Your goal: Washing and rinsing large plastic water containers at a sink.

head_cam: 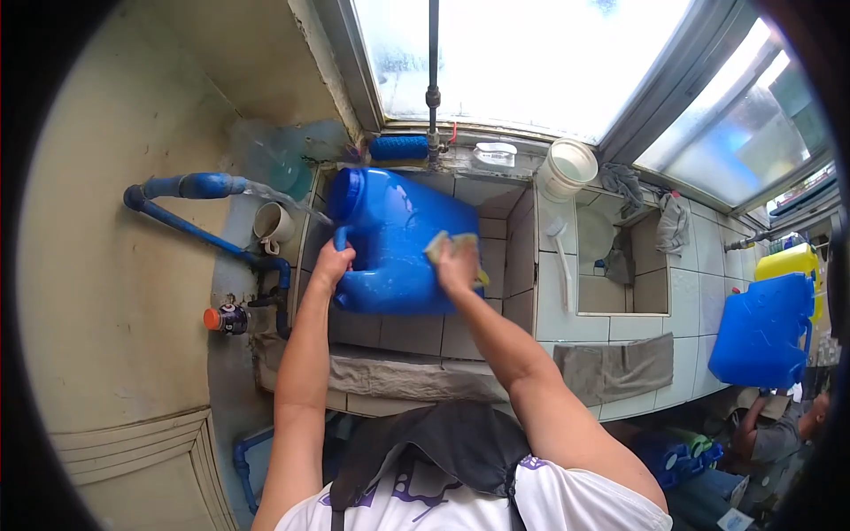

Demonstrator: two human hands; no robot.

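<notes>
A large blue plastic jerrycan [405, 245] lies on its side in the tiled sink basin [412, 335], its capped end toward the left. My left hand [334, 265] grips its moulded handle. Against the can's right part, my right hand [458, 262] presses a yellowish sponge [436, 247]; fingers and sponge are slightly blurred. Water runs from the blue pipe spout [212, 186] at the left and falls near the cap. Wet streaks and some suds show on the can's upper side.
A white bucket [569, 167] and a long-handled brush [562, 255] sit right of the basin, beside a second, smaller basin [622, 312]. Another blue jerrycan [760, 332] stands farther right, near a person [777, 431]. A mug [273, 222] and a bottle [229, 319] are at the left.
</notes>
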